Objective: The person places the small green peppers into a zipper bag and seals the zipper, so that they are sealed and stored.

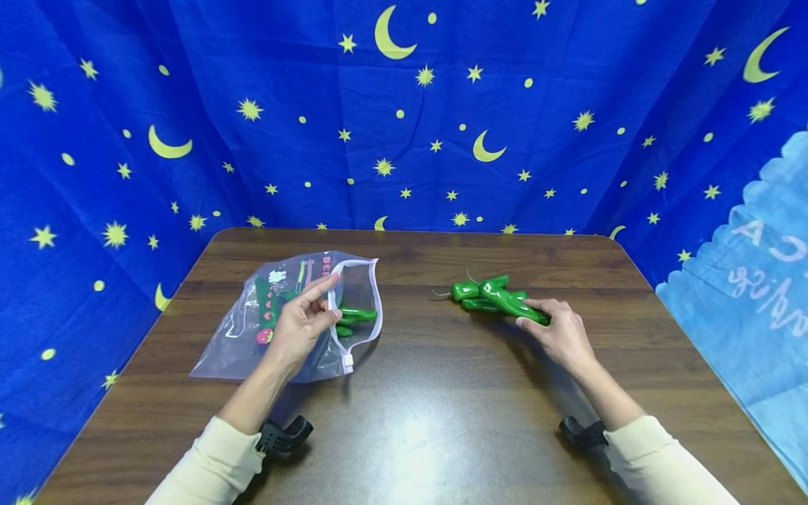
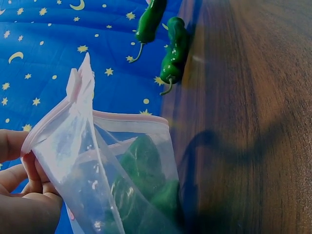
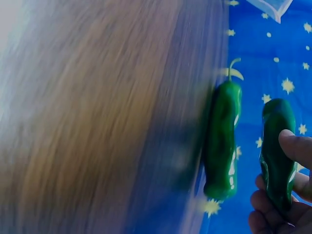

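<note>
My left hand (image 1: 297,326) pinches the mouth edge of a clear zip bag (image 1: 236,354) that has a white rim and printed pictures. The bag's mouth gapes toward the right, and green peppers (image 1: 358,315) show inside. At the right, my right hand (image 1: 558,333) grips a glossy green pepper (image 1: 508,300) by one end, thumb on one side and fingers on the other. The left wrist view shows this pepper (image 2: 151,22) raised off the table. Beside it, another green pepper (image 3: 223,141) with a curved stem lies on the wood.
A brown wooden table (image 1: 429,393) carries everything. Behind it hangs a blue cloth (image 1: 353,91) with yellow moons and stars. A light blue scalloped cloth (image 1: 745,280) hangs at the right. A white slider (image 1: 348,362) sits at the bag rim's near end.
</note>
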Motion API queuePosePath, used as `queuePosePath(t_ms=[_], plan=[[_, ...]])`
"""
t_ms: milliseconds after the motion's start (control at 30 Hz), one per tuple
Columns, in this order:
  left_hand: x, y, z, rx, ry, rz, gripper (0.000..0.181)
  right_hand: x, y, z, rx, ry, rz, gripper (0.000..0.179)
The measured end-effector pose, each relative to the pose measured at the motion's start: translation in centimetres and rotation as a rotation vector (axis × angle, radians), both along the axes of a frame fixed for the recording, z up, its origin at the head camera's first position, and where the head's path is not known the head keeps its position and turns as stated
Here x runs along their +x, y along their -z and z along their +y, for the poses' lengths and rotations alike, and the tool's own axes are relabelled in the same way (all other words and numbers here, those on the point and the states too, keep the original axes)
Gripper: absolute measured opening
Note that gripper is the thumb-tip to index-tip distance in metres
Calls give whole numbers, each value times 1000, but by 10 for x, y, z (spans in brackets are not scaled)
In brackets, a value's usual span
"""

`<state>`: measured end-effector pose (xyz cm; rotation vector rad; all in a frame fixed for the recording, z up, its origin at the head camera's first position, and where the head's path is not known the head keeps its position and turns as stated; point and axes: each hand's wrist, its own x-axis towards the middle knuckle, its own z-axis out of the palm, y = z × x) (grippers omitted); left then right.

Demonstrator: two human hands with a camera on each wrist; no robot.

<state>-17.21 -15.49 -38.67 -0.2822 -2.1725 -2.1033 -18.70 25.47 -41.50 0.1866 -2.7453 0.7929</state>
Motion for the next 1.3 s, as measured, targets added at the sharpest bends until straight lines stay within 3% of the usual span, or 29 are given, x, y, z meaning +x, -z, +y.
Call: queuePosePath(t_ms=[633, 1300], plan=[[0, -1, 0, -6, 2, -7, 61, 1, 3, -33, -26, -133, 10, 40], [0, -1, 0, 5, 0, -17, 61, 6, 11, -76, -43, -347, 26, 38]])
